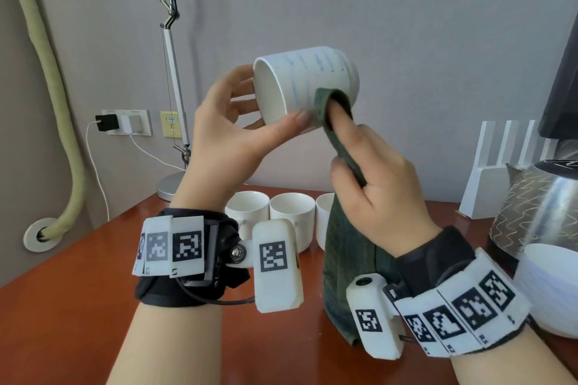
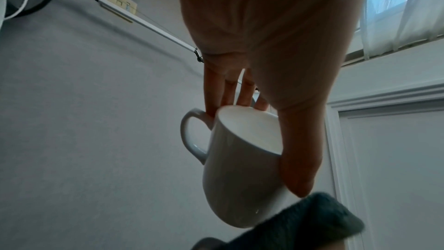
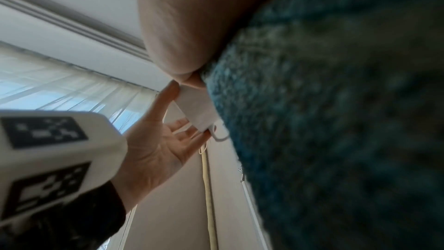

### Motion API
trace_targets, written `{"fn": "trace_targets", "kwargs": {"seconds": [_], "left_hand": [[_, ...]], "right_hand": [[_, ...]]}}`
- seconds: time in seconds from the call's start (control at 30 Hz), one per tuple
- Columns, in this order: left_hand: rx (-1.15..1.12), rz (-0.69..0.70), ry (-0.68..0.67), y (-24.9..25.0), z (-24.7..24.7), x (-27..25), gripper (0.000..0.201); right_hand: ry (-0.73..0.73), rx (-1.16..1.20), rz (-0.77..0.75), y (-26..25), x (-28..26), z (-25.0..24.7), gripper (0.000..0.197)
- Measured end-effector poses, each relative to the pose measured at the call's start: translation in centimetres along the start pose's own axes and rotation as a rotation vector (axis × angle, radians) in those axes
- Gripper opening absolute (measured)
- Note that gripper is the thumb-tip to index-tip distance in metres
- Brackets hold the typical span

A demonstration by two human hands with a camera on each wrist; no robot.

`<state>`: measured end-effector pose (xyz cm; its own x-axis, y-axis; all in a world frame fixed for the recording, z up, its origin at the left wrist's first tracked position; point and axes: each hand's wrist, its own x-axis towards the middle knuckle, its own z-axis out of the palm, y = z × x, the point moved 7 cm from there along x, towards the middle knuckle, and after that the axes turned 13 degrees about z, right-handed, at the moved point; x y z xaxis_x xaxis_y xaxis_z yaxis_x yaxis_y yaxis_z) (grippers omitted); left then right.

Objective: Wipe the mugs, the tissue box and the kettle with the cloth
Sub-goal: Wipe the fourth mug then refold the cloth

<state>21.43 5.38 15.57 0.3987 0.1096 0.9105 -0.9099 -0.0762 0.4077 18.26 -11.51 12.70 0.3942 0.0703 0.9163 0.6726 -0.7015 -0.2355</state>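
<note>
My left hand (image 1: 237,122) holds a white mug (image 1: 308,84) tipped on its side in the air, thumb under its wall and fingers behind the rim. The left wrist view shows the same mug (image 2: 240,168) with its handle (image 2: 190,136) by my fingers. My right hand (image 1: 381,184) grips a dark green cloth (image 1: 347,259) and presses a cloth-wrapped finger against the mug's side. The cloth (image 3: 336,121) fills the right wrist view. Three white mugs (image 1: 292,212) stand in a row on the table. A patterned metal kettle (image 1: 538,212) stands at the right.
The red-brown table (image 1: 78,275) carries a white bowl (image 1: 550,291) at the right edge near the kettle and a white slotted rack (image 1: 506,172) behind it. A desk lamp base (image 1: 170,187) stands at the back left. Chargers and cables hang from the wall socket (image 1: 125,122).
</note>
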Motion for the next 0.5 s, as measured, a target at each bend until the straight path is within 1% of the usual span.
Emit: {"fn": "trace_targets", "kwargs": {"seconds": [0.13,0.2,0.27,0.37,0.43,0.5], "left_hand": [[-0.007,0.016,-0.033,0.4,0.5,0.1,0.072],[-0.004,0.020,-0.054,0.6,0.9,0.0,0.075],[-0.011,0.024,-0.064,0.6,1.1,-0.2,0.077],[-0.020,0.023,-0.040,0.7,0.9,-0.2,0.077],[-0.043,0.027,0.002,0.8,0.4,0.0,0.077],[-0.043,0.032,0.012,0.9,0.0,0.1,0.077]], "right_hand": [[-0.069,-0.039,-0.032,-0.3,0.2,0.4,0.064],[-0.063,-0.058,-0.036,-0.6,0.4,-0.1,0.066],[-0.025,-0.098,0.000,-0.6,0.8,-0.8,0.069],[-0.025,-0.079,0.061,-0.2,1.1,-1.2,0.070],[-0.053,-0.084,0.028,-0.5,0.7,-0.5,0.067],[-0.083,-0.072,-0.003,-0.8,0.2,0.2,0.065]]}}
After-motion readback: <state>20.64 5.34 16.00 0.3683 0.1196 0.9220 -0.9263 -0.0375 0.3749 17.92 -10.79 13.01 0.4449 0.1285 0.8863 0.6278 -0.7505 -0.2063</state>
